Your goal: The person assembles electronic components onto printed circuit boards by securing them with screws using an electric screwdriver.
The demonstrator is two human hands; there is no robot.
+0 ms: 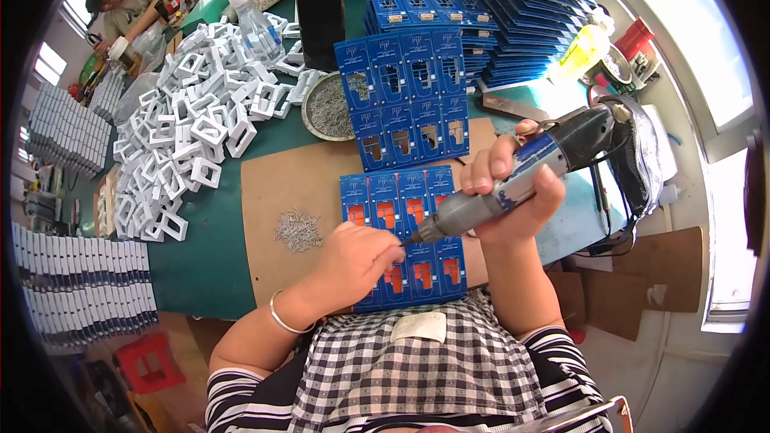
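Observation:
My right hand (pixel 521 184) is wrapped round an electric screwdriver (pixel 489 200), which lies slantwise with its tip down at the left over a blue circuit board panel (pixel 433 248). Orange shows through the cutouts of that panel. At the screwdriver's tip my left hand (pixel 361 256) is closed, thumb and forefinger pinched together; whatever they pinch is too small or hidden to make out. A second blue panel (pixel 401 100) leans just beyond the first. Left of the panels, a pile of small screws (pixel 297 230) lies on a brown board (pixel 273 168).
White plastic frames (pixel 184 128) are heaped at the left beside a clear bottle (pixel 255 28). Behind stand a phone (pixel 320 24), a bowl of screws (pixel 327 108) and stacked blue panels (pixel 521 16). White-edged stacks (pixel 84 289) fill the lower left. Another person (pixel 132 12) works far left.

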